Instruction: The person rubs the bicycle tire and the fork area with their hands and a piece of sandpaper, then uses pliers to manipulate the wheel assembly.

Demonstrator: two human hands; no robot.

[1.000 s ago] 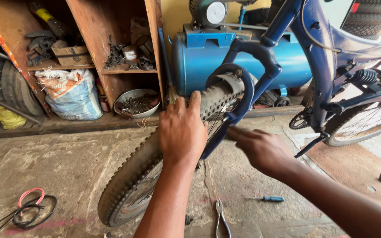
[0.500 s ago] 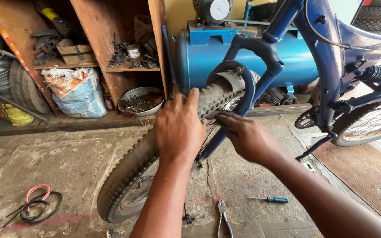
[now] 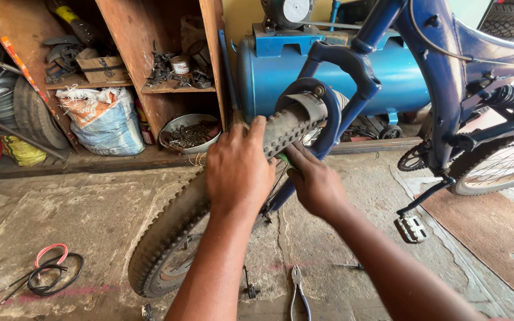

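Gripping a knobby front tyre at the fork

Front tyre: black, heavily treaded, mounted on the wheel of a blue bicycle; runs from the near-left floor up to the blue fork at centre.
Left hand: laid over the tread near the top of the wheel, fingers wrapped round the tyre, grasping it.
Right hand: just right of the left hand, closed against the tyre's side by the rim; a small green item shows at its fingertips, too hidden to identify.
Pedal: right of the hands, hanging above the floor.
Rear wheel: far right, spoked, partly out of view.
Air compressor tank: blue, behind the fork, against the far wall.
Wooden shelving: far left, holding metal parts and a cardboard box.
Metal bowl: at the shelf foot, filled with small hardware.
White sack: left of the bowl.
Pliers: on the concrete floor, near centre.
Coiled cables: red and black, near left on the floor.
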